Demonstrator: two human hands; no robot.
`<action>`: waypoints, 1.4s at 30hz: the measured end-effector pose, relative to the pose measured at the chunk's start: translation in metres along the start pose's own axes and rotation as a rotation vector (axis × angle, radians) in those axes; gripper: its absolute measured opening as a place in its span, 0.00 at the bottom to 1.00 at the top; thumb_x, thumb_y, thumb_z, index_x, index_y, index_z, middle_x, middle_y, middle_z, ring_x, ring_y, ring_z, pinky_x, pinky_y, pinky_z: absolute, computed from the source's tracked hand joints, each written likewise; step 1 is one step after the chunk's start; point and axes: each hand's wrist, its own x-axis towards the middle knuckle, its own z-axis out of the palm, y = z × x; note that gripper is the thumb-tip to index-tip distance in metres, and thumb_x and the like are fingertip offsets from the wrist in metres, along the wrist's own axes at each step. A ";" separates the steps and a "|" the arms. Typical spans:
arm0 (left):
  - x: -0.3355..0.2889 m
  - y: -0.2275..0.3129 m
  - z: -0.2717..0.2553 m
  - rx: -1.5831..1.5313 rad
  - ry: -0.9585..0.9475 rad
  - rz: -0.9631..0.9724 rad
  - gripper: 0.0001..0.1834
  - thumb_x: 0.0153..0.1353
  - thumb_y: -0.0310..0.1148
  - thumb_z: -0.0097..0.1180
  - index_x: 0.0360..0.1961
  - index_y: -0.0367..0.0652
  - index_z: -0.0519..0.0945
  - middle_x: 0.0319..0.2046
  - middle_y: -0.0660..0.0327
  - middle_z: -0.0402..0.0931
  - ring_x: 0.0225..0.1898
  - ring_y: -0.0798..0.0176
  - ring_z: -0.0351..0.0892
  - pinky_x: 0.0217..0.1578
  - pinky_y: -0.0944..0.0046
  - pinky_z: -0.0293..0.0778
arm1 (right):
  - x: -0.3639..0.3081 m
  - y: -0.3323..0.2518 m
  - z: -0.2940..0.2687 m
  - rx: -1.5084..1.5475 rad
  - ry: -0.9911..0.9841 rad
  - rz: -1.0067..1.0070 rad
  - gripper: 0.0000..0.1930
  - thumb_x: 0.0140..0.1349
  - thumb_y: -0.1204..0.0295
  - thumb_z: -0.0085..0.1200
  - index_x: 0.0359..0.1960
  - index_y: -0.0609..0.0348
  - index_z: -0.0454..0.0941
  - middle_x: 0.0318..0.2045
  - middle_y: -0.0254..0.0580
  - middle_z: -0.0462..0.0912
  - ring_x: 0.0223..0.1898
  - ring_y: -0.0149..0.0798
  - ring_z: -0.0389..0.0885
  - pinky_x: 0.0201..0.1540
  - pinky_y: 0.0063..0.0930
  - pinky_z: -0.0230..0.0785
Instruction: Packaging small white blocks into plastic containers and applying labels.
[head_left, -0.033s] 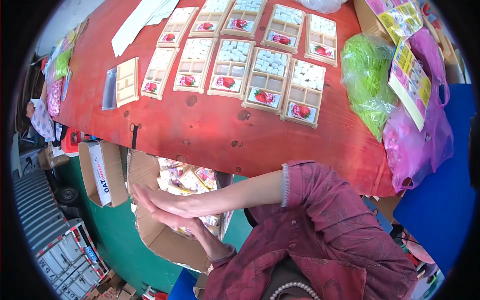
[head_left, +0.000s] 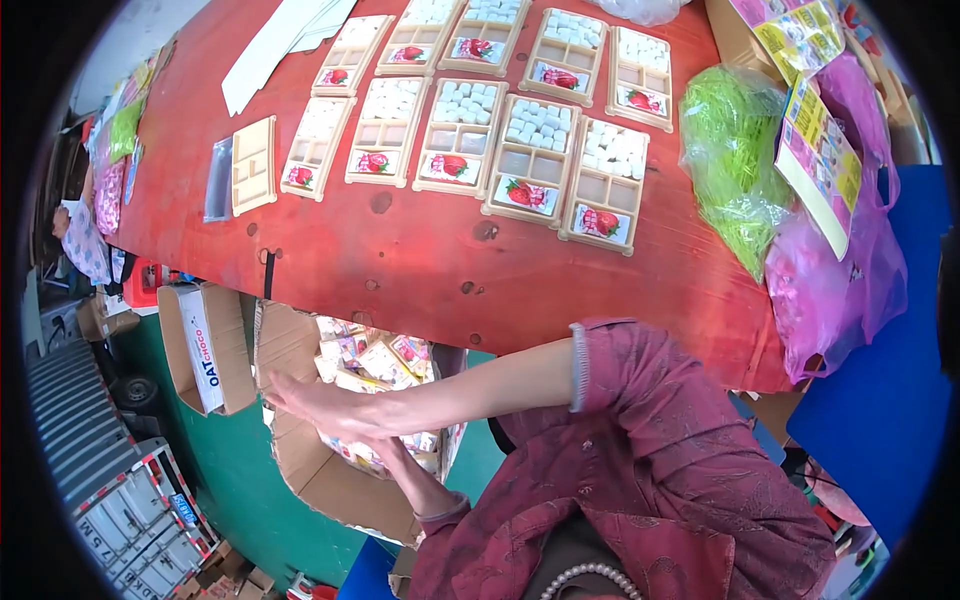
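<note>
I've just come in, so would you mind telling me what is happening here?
The person's right hand overlaps the left hand, over an open cardboard box of colourful packets; no held item shows. On the red table, ten beige trays lie in two rows, each with white pieces and a strawberry picture. Another beige tray lies at the left.

1. Maroon jacket [head_left: 710,460]; its cloth is scattered with darker, leaf-like motifs; creases cross the right sleeve [head_left: 630,365];
2. Grey, ribbed-looking cuff [head_left: 578,372] on the right sleeve; greyish trim [head_left: 462,504] edging the left sleeve [head_left: 440,522];
3. Broad maroon collar flap [head_left: 665,540]; dark inner top [head_left: 562,546]; pale beaded necklace [head_left: 583,568].
</note>
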 end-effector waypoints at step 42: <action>-0.110 -0.088 0.195 0.825 -1.497 0.970 0.34 0.60 0.42 0.49 0.63 0.34 0.55 0.66 0.45 0.42 0.67 0.44 0.40 0.62 0.42 0.43 | -0.244 -0.064 -0.229 -1.694 1.235 -0.206 0.35 0.61 0.54 0.44 0.62 0.70 0.53 0.66 0.55 0.47 0.68 0.51 0.43 0.66 0.51 0.37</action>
